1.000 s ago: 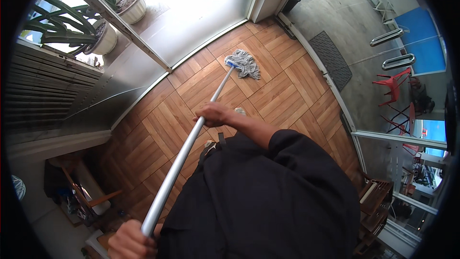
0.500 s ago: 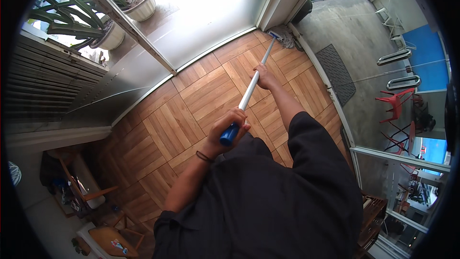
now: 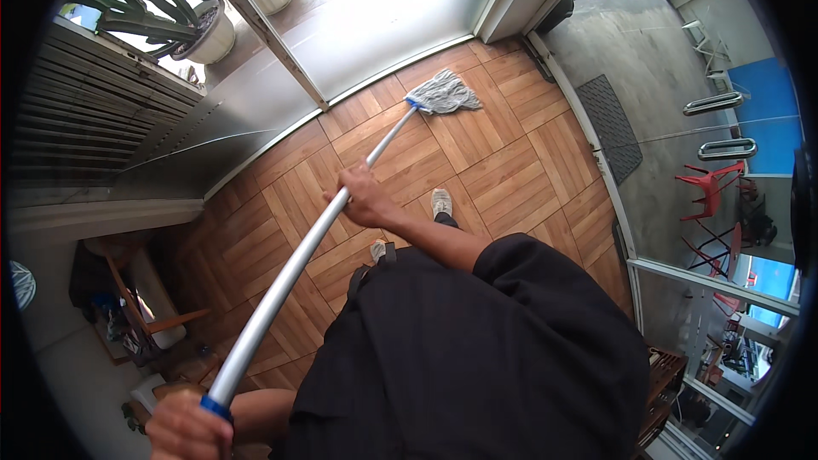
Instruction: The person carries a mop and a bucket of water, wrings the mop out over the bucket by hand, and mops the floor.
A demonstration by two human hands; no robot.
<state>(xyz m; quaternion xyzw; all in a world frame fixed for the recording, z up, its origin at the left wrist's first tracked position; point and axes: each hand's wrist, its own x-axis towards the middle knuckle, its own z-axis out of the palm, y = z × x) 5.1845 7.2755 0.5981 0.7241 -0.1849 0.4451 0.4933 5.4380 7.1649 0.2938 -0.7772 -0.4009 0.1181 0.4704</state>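
A string mop with a grey-white head lies on the wood-patterned floor, a short way in from the frosted glass wall. Its metal handle slants from the blue socket down to the lower left. Closed round the handle's blue-collared top end is my left hand, low at the left and slightly blurred. Farther along, about halfway to the mop head, my right hand wraps the handle. Both hands grip the same mop.
My shoes stand on the floor behind the mop. Frosted glass borders the far side, with potted cacti beyond it. A wooden chair stands at left. Right, past a glass door track, are a dark mat and red chairs.
The mop head has swept left and nearer from the far right corner, its strands now spread out. My left hand has dropped to the lower left; my right hand has moved left.
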